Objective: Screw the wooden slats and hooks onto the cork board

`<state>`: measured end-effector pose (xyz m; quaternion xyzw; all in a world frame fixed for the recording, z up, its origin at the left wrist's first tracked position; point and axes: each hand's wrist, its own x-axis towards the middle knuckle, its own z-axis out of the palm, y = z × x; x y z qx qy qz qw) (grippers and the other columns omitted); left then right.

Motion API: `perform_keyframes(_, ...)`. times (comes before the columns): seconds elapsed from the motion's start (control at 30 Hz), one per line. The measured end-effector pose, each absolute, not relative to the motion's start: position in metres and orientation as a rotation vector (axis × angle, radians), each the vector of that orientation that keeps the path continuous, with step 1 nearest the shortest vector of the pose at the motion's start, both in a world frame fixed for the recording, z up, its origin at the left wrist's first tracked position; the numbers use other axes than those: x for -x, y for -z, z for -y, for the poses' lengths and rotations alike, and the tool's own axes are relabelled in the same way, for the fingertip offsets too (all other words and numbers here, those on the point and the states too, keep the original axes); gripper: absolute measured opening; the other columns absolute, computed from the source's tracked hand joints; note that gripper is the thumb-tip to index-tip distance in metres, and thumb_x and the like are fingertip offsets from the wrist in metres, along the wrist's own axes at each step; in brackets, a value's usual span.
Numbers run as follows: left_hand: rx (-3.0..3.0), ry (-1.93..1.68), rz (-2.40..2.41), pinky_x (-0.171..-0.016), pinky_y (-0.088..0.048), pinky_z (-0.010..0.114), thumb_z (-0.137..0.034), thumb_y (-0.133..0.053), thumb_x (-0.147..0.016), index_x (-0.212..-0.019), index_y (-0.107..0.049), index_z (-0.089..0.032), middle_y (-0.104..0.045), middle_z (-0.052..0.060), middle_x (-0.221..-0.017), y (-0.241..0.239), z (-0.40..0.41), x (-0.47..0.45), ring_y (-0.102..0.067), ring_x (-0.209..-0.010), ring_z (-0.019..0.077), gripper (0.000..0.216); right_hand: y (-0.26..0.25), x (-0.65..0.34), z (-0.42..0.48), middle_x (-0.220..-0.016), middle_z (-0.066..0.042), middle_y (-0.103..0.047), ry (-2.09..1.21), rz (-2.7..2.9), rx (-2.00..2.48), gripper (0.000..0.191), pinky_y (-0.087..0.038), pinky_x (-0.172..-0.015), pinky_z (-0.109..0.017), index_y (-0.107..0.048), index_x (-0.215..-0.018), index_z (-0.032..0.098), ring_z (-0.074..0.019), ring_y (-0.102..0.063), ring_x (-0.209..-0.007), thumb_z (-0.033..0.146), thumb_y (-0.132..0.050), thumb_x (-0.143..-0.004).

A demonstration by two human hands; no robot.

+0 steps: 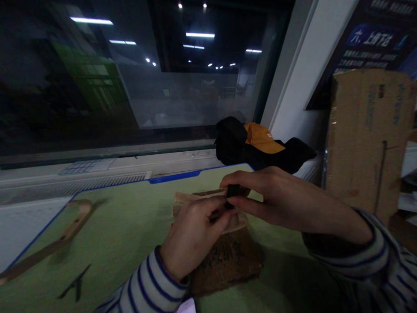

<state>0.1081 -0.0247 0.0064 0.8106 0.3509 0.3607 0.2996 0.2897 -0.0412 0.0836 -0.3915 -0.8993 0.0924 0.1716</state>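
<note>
Both hands meet over a stack of pale wooden strips (187, 198). Between thumb and fingers of my right hand (260, 195) is a small black object (232, 191), its kind too dark to make out. My left hand (198, 226) is closed in a pinch at the lower end of that object. Its fingers cover part of the strips. Under the hands and nearer to me lies a brown slab (228, 261) with dark writing and rough edges; I cannot tell whether it is cardboard or wood.
On the green mat (130, 234) lie a hooked wooden piece (70, 228) and a thin black tool (75, 283) at left. A phone-like screen (187, 305) shows at the bottom edge. An orange cap (262, 137) rests on black cloth by the window. A cardboard box (365, 143) stands at right.
</note>
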Motion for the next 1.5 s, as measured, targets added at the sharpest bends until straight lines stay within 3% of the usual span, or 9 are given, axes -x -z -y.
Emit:
perform_keyframes(0.53,-2.129,-0.975,-0.954,-0.071,-0.052,0.023,-0.018,-0.060,-0.084,-0.095,-0.068,-0.024,-0.073,-0.003,-0.090,-0.0084,0.0265,-0.1097,-0.069,-0.078,0.0139,0.016,-0.0827,-0.2897,0.0390,-0.077,0.004,-0.065,-0.146,2.523,1.155,0.022,-0.036,-0.055,-0.021,-0.053,-0.113,0.023,-0.0092,-0.060,-0.065,0.026,-0.051,-0.091)
perform_keyframes(0.7,-2.067,-0.991,-1.046,-0.071,-0.052,0.023,-0.024,-0.065,-0.081,-0.093,-0.068,-0.021,-0.074,-0.001,-0.086,-0.0080,0.0261,-0.1104,-0.068,-0.076,0.0142,0.013,-0.0836,-0.2890,0.0393,-0.076,0.002,-0.065,-0.141,2.531,1.149,0.021,-0.036,-0.055,-0.022,-0.054,-0.111,0.021,-0.0101,-0.061,-0.064,0.029,-0.050,-0.092)
perform_keyframes(1.27,-2.117,-0.956,-1.031,-0.072,-0.051,0.028,-0.022,-0.060,-0.085,-0.091,-0.068,-0.020,-0.074,0.001,-0.088,-0.0078,0.0269,-0.1096,-0.068,-0.079,0.0170,0.011,-0.0794,-0.2896,0.0395,-0.084,0.002,-0.068,-0.091,2.506,1.141,0.031,-0.039,-0.060,-0.022,-0.050,-0.119,0.021,-0.0116,-0.064,-0.073,0.028,-0.056,-0.089)
perform_keyframes(1.5,-2.143,-0.967,-1.034,-0.070,-0.050,0.026,-0.024,-0.060,-0.085,-0.090,-0.069,-0.022,-0.073,-0.001,-0.086,-0.0081,0.0275,-0.1089,-0.068,-0.077,0.0162,0.010,-0.0819,-0.2891,0.0398,-0.081,0.001,-0.067,-0.153,2.545,1.164,0.023,-0.038,-0.057,-0.023,-0.052,-0.113,0.021,-0.0121,-0.064,-0.069,0.030,-0.051,-0.092)
